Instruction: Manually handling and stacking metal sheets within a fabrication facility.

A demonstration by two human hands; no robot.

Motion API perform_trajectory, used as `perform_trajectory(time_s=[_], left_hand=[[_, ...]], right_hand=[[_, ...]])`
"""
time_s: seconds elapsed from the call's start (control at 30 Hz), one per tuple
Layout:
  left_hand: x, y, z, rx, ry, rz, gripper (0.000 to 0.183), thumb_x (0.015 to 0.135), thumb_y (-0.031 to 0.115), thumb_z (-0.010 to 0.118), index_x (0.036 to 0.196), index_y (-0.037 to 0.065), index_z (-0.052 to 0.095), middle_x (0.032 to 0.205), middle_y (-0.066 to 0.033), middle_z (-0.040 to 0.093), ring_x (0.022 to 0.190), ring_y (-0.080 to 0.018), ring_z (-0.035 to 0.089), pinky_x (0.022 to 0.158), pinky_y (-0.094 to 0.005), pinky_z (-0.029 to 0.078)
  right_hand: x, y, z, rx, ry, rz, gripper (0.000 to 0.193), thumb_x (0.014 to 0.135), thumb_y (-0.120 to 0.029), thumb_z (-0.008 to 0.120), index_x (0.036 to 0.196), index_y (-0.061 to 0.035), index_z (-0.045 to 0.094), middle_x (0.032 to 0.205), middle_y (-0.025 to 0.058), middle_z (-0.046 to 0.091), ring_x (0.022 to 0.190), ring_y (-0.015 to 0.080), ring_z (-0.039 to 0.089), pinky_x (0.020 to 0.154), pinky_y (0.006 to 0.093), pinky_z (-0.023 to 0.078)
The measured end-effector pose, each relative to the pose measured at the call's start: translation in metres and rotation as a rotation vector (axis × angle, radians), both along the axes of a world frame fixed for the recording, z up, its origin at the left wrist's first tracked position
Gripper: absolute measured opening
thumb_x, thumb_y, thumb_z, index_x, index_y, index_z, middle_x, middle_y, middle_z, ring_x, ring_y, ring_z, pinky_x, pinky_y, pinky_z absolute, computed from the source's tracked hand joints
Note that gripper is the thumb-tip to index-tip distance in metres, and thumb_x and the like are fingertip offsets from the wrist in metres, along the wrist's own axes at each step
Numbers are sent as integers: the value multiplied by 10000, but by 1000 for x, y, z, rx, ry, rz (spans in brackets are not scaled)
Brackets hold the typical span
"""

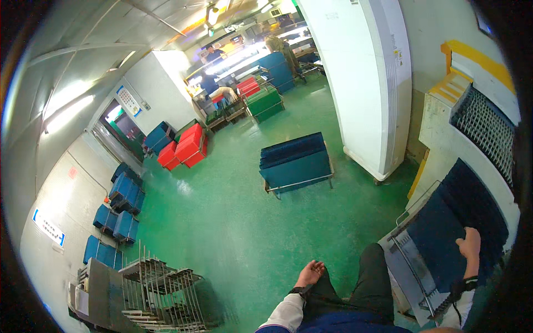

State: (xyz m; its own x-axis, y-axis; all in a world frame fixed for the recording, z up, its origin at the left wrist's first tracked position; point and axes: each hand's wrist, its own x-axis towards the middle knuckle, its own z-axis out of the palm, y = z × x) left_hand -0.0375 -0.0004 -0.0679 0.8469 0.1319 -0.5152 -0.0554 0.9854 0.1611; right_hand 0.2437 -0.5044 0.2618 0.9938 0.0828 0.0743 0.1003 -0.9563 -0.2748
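My left hand (311, 273) rests over my left thigh, palm turned up and fingers loosely curled apart, with nothing in it. At the right, my right hand (471, 243) is at a row of dark blue sheets (441, 222) standing on edge in a wire rack (412, 261). Its thumb lies on the face of the front sheet and the fingers are by the edge, seemingly gripping it. More dark blue sheets (472, 194) stand close together behind. A dark band with a cord circles my right wrist.
A white machine with a mesh opening (486, 127) stands beyond the sheets. Another rack of blue sheets (294, 166) is on the green floor (222, 233), near a tall white cabinet (361, 83). Metal racks (166, 288) stand lower left; red bundles (191, 145) and people (280, 47) are farther off.
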Motion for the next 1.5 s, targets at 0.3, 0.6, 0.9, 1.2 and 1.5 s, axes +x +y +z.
perform_trajectory(time_s=[0.3,0.6,0.9,1.2,1.5], left_hand=[[3,-3,6,167,75,-22,139,829,83,507,927,-14,519,932,-137,585,898,-271,565,817,-360,471],[8,-6,14,54,124,71,140,842,119,525,909,-4,530,929,-136,587,902,-269,564,815,-359,470],[5,-2,9,56,122,5,142,860,124,505,933,4,525,958,-127,577,911,-263,556,816,-362,470],[5,-3,6,102,150,54,147,858,129,510,926,-1,525,970,-124,576,933,-259,554,805,-355,478],[3,-3,7,86,110,43,164,860,133,508,942,-9,516,974,-132,575,929,-252,554,810,-349,474]], right_hand=[[-9,11,5,-11,7,-34,496,627,-100,712,1073,27,535,1044,207,544,1022,353,497,896,404,386],[-10,9,3,-12,-5,-25,487,612,-82,718,1050,35,540,1014,210,553,990,361,509,879,406,397],[-1,0,-12,7,-47,-9,484,603,-72,699,1050,34,543,1015,213,548,979,359,508,884,409,392],[-4,5,-7,-2,-52,-6,486,599,-67,694,1051,31,545,983,212,560,963,363,516,863,413,404],[-11,12,1,-8,-10,-21,512,620,-72,697,1096,21,533,1022,203,552,983,356,509,872,403,396]])
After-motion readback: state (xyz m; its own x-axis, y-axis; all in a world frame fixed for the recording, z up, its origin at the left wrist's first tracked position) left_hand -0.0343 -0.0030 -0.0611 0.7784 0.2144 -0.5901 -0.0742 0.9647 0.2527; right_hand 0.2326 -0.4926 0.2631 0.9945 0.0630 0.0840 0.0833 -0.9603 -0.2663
